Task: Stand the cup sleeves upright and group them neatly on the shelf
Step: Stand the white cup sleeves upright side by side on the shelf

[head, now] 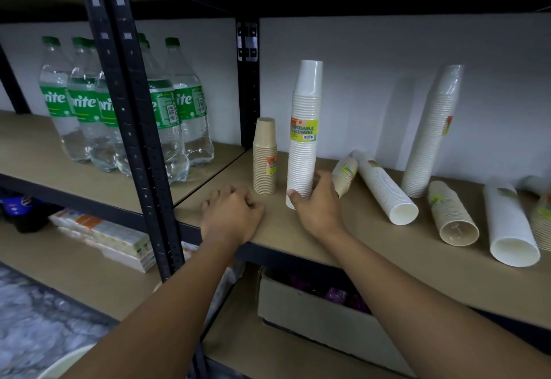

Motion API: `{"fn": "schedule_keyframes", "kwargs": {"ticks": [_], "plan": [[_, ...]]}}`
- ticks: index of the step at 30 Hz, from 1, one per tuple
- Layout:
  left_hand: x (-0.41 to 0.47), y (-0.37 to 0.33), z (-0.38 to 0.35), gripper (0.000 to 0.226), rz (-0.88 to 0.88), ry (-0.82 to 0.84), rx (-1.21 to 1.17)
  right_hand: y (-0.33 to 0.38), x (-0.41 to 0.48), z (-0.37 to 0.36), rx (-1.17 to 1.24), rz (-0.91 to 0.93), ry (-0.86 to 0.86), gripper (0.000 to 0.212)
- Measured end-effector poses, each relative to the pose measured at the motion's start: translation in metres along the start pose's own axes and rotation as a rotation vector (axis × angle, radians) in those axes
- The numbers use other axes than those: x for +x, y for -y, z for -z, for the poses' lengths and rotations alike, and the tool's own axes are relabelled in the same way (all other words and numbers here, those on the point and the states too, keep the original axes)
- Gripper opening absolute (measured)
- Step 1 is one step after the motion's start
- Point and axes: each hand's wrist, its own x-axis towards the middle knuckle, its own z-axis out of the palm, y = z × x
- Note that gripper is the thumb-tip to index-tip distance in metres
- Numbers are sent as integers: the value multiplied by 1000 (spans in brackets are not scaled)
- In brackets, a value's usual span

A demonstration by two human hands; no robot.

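A tall white cup sleeve (305,128) stands upright on the shelf (328,244), and my right hand (317,204) grips its base. A short tan sleeve (264,156) stands upright just left of it. My left hand (231,213) rests on the shelf edge with its fingers curled and nothing in it. Behind my right hand a small tan sleeve (346,175) lies tilted. Further right a white sleeve (384,187) lies on its side, another white sleeve (430,131) leans against the wall, and a tan sleeve (451,213) and a wide white sleeve (510,225) lie flat.
Several Sprite bottles (125,110) stand on the neighbouring shelf to the left, behind a black upright post (134,116). A cardboard box (313,310) sits on the shelf below. More tan cups (542,217) lie at the far right edge.
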Motion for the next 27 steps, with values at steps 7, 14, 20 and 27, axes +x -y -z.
{"fn": "schedule_keyframes", "kwargs": {"ticks": [7, 14, 20, 27], "plan": [[0, -1, -1, 22, 9, -5, 5, -1, 0, -1, 13, 0, 14, 55], [0, -1, -1, 22, 20, -11, -3, 0, 0, 0, 25, -3, 21, 53], [-2, -1, 1, 24, 12, -8, -2, 2, -6, 3, 30, -1, 21, 61], [-5, -2, 5, 23, -9, 26, -21, 2, -15, 26, 25, -47, -56, 47]]}}
